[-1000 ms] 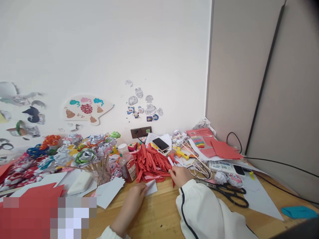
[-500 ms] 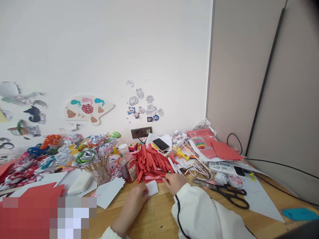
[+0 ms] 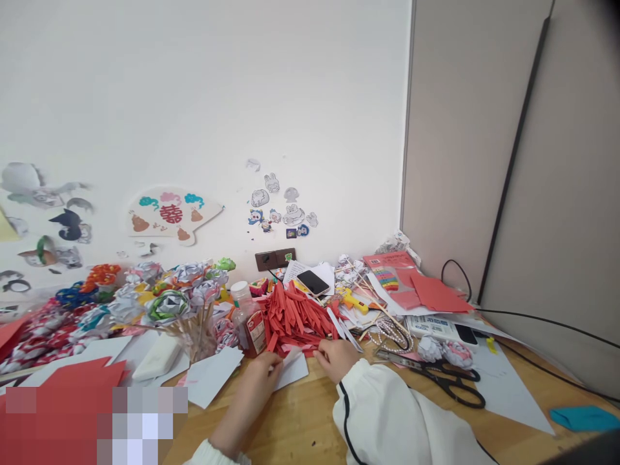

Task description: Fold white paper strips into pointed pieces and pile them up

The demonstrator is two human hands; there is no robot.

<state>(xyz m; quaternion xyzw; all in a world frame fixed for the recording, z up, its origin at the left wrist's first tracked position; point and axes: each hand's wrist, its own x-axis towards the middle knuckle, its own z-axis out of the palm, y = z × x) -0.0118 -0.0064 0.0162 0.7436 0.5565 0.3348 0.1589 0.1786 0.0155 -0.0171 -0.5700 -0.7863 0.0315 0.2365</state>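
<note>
A small folded sheet of white paper (image 3: 294,373) lies on the wooden table in front of me. My left hand (image 3: 265,373) is at its left side, fingers closed on the paper, with one flap raised next to the thumb. Just past the paper's right edge, my right hand (image 3: 335,359) rests palm down with curled fingers; their undersides are hidden, so I cannot see whether they hold anything. Right behind both hands is a heap of folded red paper strips (image 3: 295,316).
Black-handled scissors (image 3: 455,381) lie to the right, near bead strings (image 3: 391,332) and a yellow glue gun (image 3: 356,301). A phone (image 3: 312,282) sits behind the red heap. On the left are a jar (image 3: 249,320), wooden sticks (image 3: 194,332) and paper flowers (image 3: 167,305).
My left hand has moved slightly left and up, and the white paper now shows wider with a flap raised. My right hand has barely moved, its fingers curled a little more.
</note>
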